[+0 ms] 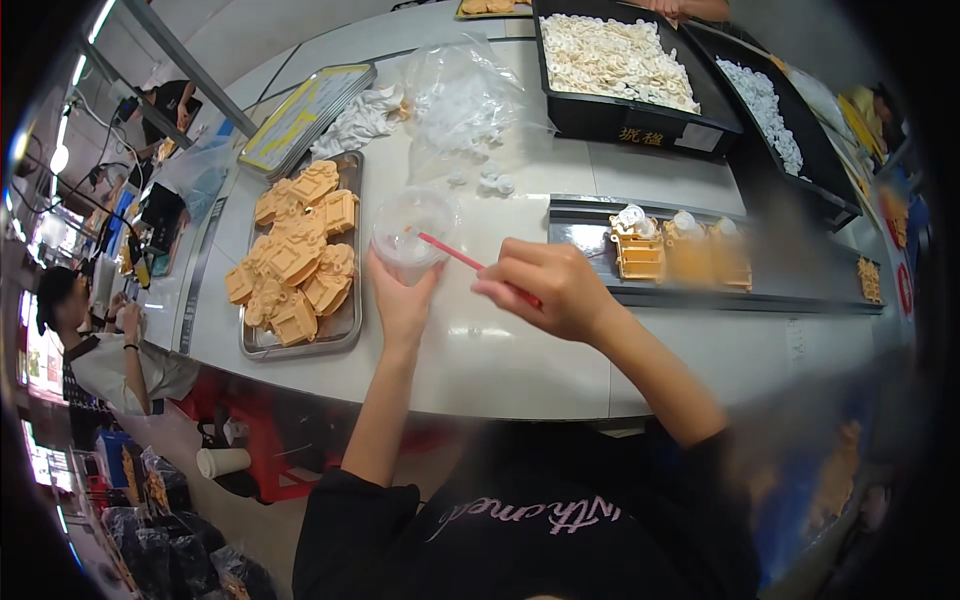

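Note:
Over the table, my left hand (402,300) is closed round a clear plastic cup (420,208) from its near side. A thin red stick (458,255), like a small brush, is pinched in my right hand (548,285). Its pale tip reaches into the cup; what the cup contains is hard to make out. Left of the cup lies a metal tray (352,335) heaped with light-orange plastic parts (295,250). Beyond my right hand, several orange parts topped with white round pieces (637,248) stand in a row on a dark rail (580,235).
A clear plastic bag (465,90) and small white pieces (495,180) lie beyond the cup. Black bins (640,130) of cream and white parts stand back right. Stacked trays (300,120) and a white cloth (360,120) sit back left. Another person (120,350) sits at left.

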Motion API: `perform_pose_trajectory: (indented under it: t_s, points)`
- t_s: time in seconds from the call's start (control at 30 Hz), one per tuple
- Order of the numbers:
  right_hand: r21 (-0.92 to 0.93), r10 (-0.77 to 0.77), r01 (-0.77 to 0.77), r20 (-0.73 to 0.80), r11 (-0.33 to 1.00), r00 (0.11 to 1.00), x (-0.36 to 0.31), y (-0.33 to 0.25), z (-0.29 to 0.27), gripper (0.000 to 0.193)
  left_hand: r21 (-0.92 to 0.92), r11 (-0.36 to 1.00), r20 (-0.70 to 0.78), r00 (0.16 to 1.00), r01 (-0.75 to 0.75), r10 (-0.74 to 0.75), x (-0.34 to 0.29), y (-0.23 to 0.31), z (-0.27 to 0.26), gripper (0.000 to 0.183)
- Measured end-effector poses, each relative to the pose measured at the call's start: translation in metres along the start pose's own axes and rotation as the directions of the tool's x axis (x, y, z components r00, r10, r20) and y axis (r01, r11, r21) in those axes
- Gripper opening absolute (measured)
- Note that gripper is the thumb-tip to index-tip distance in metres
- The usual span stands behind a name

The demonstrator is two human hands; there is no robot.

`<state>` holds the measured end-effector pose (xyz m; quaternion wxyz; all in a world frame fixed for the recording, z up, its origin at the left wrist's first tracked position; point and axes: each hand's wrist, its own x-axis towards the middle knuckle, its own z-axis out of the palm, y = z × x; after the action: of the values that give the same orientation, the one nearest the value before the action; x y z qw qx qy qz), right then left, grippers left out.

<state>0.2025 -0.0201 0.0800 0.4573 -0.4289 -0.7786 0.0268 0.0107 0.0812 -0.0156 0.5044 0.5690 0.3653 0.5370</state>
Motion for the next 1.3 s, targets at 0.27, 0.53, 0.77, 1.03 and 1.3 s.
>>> perform_pose_trajectory:
  t_s: [0.27,0.53,0.77,1.03,1.3]
  points:
    - [0.462,0.649,-0.575,-0.002,0.675,0.761,0.06,0.034,0.001,0.032,0.072,0.997,0.025,1.0,0.016,-0.018,-0.001,0.008,0.002,0.099]
    - [0.553,0.744,-0.681,0.155,0.48,0.65,0.031,0.044,-0.014,0.046,0.091,0.996,0.001,1.0,0.016,-0.016,-0.008,0.015,-0.002,0.101]
    - [0.613,0.81,-0.706,0.176,0.355,0.559,-0.014,0.037,-0.038,0.031,0.127,0.989,-0.057,0.996,0.079,-0.073,-0.007,0.01,-0.012,0.105]
    - [-0.434,0.515,-0.511,-0.118,0.742,0.849,-0.095,0.043,-0.095,0.005,-0.064,0.998,-0.32,0.946,0.028,-0.047,-0.085,0.036,0.025,0.054]
    - [-0.561,0.465,-0.385,0.0,0.733,0.885,-0.091,0.041,-0.085,0.005,-0.315,0.871,0.48,0.855,0.377,-0.196,-0.132,0.044,0.102,0.036]
